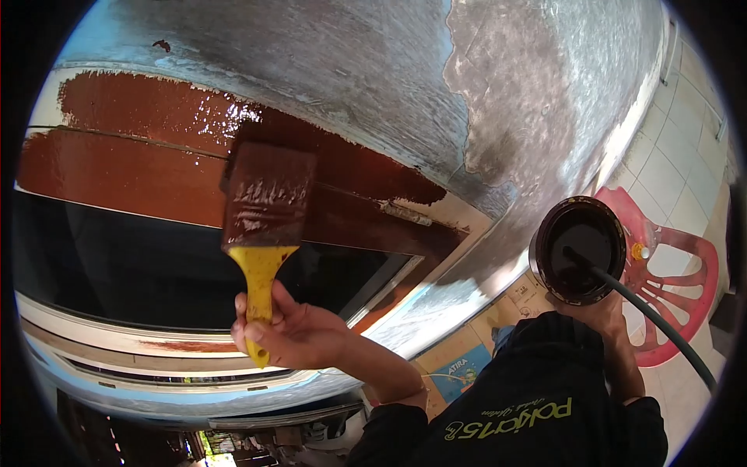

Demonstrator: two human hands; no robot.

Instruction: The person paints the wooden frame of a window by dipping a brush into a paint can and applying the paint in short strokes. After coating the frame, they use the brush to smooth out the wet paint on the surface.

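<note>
The left hand [294, 335] clamps the brush [261, 258] over the frame [128, 173]; right of the frame, the right hand [599, 313] touches the can [541, 261] — fingers hidden, grip unclear. Wet bristles [272, 183], if overloaded, could drip onto the pane [148, 265] inside the frame.

Wall [366, 70] is pretty rough tbh: streaky grey, faded blue along some edges, plus a big brownish patch [510, 86]. Window glass [140, 261] looks super dark. There's a red plastic chair [640, 272] on pale floor tiles [673, 148], some cardboard [451, 341] near it. Bright light hits the wall's lower strip, while the clutter [226, 436] past the window is mostly too dim to make out.
</note>
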